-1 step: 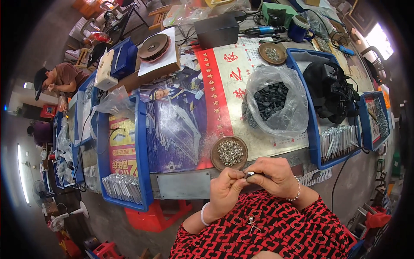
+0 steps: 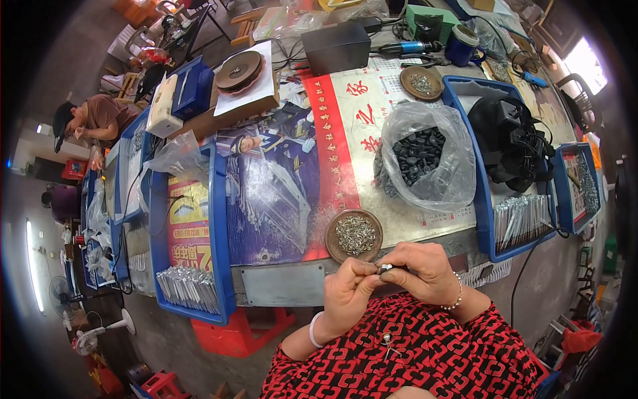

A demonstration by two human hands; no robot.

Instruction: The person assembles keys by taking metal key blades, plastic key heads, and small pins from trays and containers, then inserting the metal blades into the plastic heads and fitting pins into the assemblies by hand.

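My left hand (image 2: 352, 292) and my right hand (image 2: 419, 271) meet in front of my chest at the table's near edge. Both are closed in a pinch on one small shiny metal piece (image 2: 384, 268), most of it covered by the fingertips. Its exact kind is too small to make out. Just beyond the hands sits a round brown dish (image 2: 330, 243) of tiny metal parts (image 2: 355, 235). Farther off to the right, a clear plastic bag (image 2: 458, 179) stands open, full of small black pieces (image 2: 419, 154).
A blue tray (image 2: 224, 292) on the left and another blue tray (image 2: 488, 241) on the right hold rows of flat metal strips. A black headset-like device (image 2: 515, 143) lies in the right one. Behind are a black box (image 2: 337, 50) and a blue mug (image 2: 462, 45). A person (image 2: 103, 120) sits far left.
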